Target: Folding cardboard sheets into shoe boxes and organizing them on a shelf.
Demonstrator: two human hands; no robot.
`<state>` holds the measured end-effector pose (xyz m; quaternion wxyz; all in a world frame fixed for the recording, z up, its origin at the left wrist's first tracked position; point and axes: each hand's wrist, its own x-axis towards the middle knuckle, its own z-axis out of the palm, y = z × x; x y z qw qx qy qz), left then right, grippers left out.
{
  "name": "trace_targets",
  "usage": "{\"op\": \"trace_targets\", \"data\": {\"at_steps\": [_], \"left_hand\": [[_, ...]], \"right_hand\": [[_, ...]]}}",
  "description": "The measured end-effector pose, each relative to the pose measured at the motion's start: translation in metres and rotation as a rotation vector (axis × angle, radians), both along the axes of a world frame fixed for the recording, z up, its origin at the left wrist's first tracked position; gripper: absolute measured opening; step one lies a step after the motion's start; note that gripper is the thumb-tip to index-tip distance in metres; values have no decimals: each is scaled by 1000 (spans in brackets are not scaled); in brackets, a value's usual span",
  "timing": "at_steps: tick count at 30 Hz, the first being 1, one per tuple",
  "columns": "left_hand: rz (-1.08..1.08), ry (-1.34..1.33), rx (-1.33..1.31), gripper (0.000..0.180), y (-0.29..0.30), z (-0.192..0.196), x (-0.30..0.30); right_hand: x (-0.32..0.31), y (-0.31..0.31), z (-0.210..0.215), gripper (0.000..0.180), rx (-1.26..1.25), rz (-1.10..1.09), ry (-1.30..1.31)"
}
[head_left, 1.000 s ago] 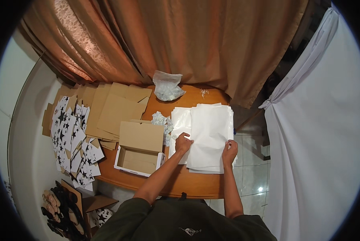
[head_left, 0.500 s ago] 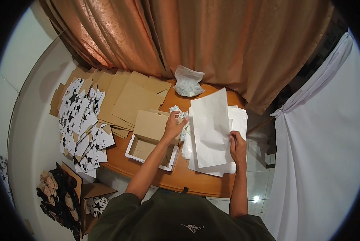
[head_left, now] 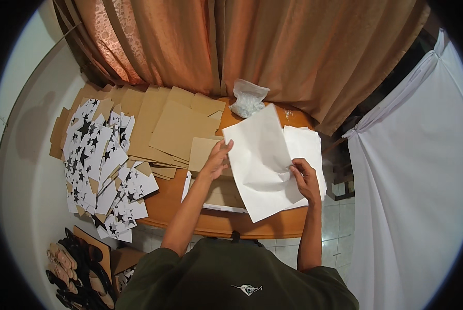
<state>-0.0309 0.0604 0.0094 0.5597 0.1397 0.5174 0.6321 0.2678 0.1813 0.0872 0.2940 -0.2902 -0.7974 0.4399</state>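
Observation:
A large white sheet of paper [head_left: 257, 165], creased across its middle, is held up between my hands at a slant. My right hand [head_left: 305, 180] pinches its right edge between thumb and fingers. At the upper left edge of the sheet, my left hand [head_left: 217, 161] has its fingertips closed on the paper. Below and left of the sheet lies an open cardboard box [head_left: 221, 191], brown inside with white edges, partly covered by the paper and my left forearm. A stack of white paper [head_left: 309, 150] sits behind my right hand.
Flat brown cardboard pieces [head_left: 182, 129] spread over the left of the wooden table [head_left: 174, 206], beside a heap of white star-patterned cards [head_left: 94, 160]. A clear plastic bag [head_left: 248, 99] stands at the back. Several shoes [head_left: 76, 268] are at lower left; curtains [head_left: 272, 46] hang behind.
The sheet has moved left off the stack and now overlaps the open box. My left hand has moved from the crumpled patterned paper by the box to the sheet's left edge.

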Motion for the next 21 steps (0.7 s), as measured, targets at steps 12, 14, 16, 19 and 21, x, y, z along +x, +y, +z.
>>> {"op": "trace_targets", "data": {"at_steps": [12, 14, 16, 19, 21], "left_hand": [[371, -230, 302, 25, -124, -22, -53], [428, -293, 300, 22, -137, -36, -59], [462, -315, 292, 26, -145, -44, -58], [514, -341, 269, 33, -152, -56, -49], [546, -344, 241, 37, -159, -62, -41]], "right_hand": [[-50, -73, -85, 76, -162, -236, -298], [-48, -89, -109, 85, -211, -425, -300], [-44, -102, -130, 82, -378, -408, -336], [-44, -114, -163, 71, -715, -389, -281], [-49, -123, -169, 62, -458, -332, -338]]}}
